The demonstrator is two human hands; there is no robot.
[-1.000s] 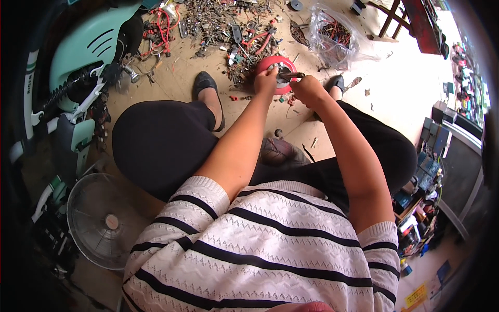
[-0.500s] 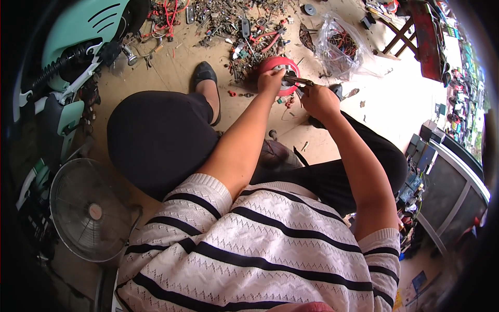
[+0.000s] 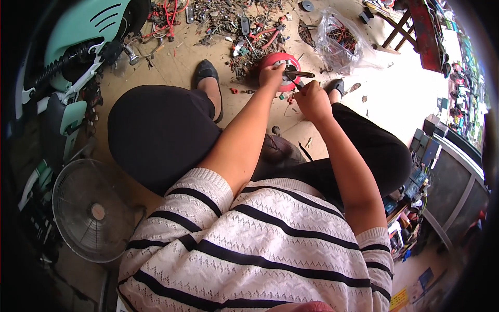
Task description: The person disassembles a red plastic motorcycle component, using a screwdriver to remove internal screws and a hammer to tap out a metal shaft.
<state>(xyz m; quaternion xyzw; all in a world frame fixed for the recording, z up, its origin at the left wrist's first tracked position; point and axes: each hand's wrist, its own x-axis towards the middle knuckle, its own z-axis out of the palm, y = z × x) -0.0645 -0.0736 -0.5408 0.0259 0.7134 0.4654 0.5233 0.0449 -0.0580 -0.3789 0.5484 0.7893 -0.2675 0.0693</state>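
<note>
My left hand [image 3: 271,78] is closed at a red round part [image 3: 266,61] with a grey centre, its thumb upward. From that hand a dark, narrow metal bar [image 3: 301,75] sticks out to the right over the part; its exact kind is unclear. My right hand [image 3: 314,100] is closed, just below the bar's free end. Between its fingertips is a thin dark strip [image 3: 295,83], a wire or a slim rod, running up to the round part's centre. What the left palm covers is hidden.
A heap of small scrap parts [image 3: 223,28] spreads beyond the round part. A clear plastic bag of wires [image 3: 340,41] lies to its right. A fan [image 3: 96,213] and a mint-green scooter [image 3: 78,26] stand at left, a red metal stand [image 3: 426,36] at far right.
My right hand has dropped slightly down and left, away from the bar's end. The thin dark strip now shows between it and the round part. My left hand keeps its place.
</note>
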